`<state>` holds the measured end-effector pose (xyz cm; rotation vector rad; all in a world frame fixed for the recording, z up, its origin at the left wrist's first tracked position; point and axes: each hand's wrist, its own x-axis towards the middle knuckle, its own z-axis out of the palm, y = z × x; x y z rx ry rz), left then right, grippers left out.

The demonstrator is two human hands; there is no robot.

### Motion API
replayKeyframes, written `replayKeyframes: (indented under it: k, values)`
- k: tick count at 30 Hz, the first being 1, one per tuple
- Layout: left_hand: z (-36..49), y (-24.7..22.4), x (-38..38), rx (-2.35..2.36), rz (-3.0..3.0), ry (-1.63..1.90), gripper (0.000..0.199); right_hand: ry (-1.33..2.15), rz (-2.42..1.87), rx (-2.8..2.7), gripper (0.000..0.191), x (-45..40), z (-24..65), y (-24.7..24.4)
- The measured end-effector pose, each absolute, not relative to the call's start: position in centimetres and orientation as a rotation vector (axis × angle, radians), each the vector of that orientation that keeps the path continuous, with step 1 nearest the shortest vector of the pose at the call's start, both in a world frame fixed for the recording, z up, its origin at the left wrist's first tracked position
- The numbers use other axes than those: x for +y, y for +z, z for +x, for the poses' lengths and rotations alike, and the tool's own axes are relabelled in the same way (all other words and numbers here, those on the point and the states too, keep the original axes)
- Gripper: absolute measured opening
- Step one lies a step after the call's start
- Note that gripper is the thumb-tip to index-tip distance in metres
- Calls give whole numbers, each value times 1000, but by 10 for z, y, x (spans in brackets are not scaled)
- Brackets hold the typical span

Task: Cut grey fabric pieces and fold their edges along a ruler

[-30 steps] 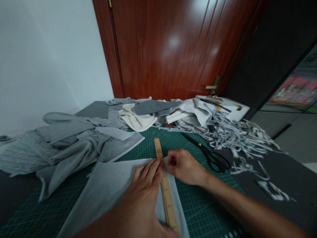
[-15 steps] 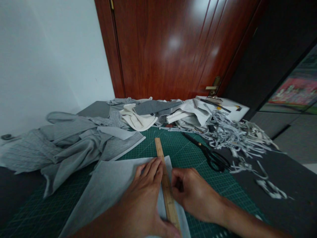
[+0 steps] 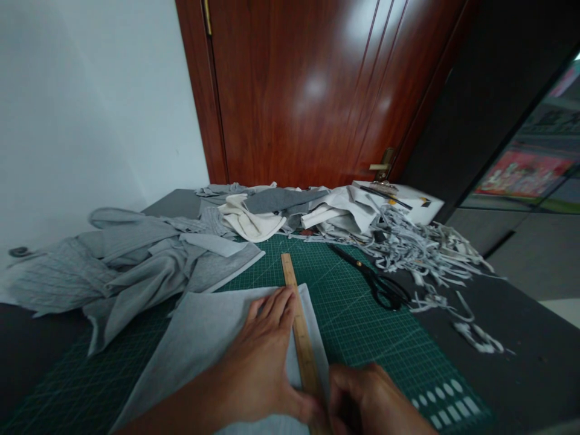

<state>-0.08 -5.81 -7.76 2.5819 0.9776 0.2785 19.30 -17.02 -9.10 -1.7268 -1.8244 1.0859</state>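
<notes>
A piece of light grey fabric (image 3: 203,338) lies flat on a green cutting mat (image 3: 362,338). Along its right side runs a wooden ruler (image 3: 302,344), its far end reaching past the fabric onto the mat. My left hand (image 3: 267,350) presses down on fabric and ruler, fingers stretched out, thumb near the ruler's close end. At the bottom edge of the view, my right hand (image 3: 369,402) is closed beside the ruler's right side. Whatever it may hold is hidden by the fingers. Black scissors (image 3: 371,278) rest on the mat, beyond my right hand.
Crumpled grey fabric (image 3: 136,260) is heaped at the left. More cloth (image 3: 281,208) is piled at the back, before a wooden door (image 3: 290,90). Thin fabric strips (image 3: 408,241) lie tangled at the right, near a white box (image 3: 423,208).
My right hand has moved toward me along the ruler's right side, still closed. My left hand and the ruler stay in nearly the same place. The view has shifted slightly.
</notes>
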Motion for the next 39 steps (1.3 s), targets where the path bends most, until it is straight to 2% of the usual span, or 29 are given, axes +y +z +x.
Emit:
replayKeyframes:
  k: [5,9,17,22,30,34,37,39]
  values:
    - [-1,-74,-59,965,2585,247,148,1201,-1606,-1822,18,-177,202,-92]
    - [-3,-75,-58,945,2586,277,155,1058,-1592,-1648,15,-169,205,-90]
    - [-2,-73,-59,934,2570,291,143,908,-1648,-1732,19,-158,195,-95]
    - [-2,-71,-59,961,2571,234,143,820,-1699,-1782,23,-155,189,-90]
    - [-2,-77,-59,959,2581,295,148,1073,-1607,-1870,22,-166,196,-93]
    - [-3,-77,-58,930,2578,318,146,1131,-1511,-1768,35,-163,208,-82]
    - [-5,-76,-56,887,2586,317,140,1170,-1510,-1528,27,-144,222,-66]
    - [-6,-73,-54,850,2590,326,136,1068,-1482,-1551,18,-125,230,-56]
